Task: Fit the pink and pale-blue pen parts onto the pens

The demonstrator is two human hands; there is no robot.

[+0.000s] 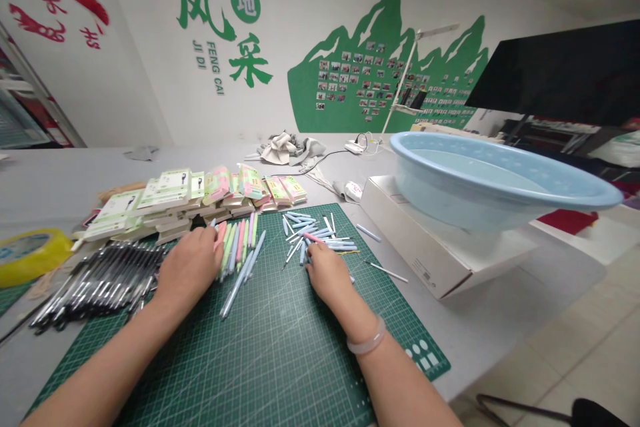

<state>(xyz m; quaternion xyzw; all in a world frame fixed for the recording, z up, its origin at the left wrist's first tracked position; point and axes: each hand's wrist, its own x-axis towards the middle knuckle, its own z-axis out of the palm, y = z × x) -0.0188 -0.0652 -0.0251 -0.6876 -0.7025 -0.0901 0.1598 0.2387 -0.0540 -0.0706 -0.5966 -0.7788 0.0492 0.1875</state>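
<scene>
My left hand (187, 268) rests on the green cutting mat (270, 353), knuckles up, with its fingertips at a row of pastel pen barrels (239, 247) in pink, green and blue. My right hand (326, 275) lies palm down at the near edge of a loose pile of pale blue pen parts (313, 230), fingers curled onto them; a pink piece (314, 238) sits just past its fingertips. What each hand grips is hidden under the fingers. A pale bracelet (367, 341) circles my right wrist.
Packaged pen boxes (195, 197) are stacked behind the mat. Black pens (105, 283) are heaped at the left beside a yellow tape roll (27, 252). A blue basin (493, 180) sits on a white box (425, 240) at the right. Cloth and cables (293, 147) lie by the wall.
</scene>
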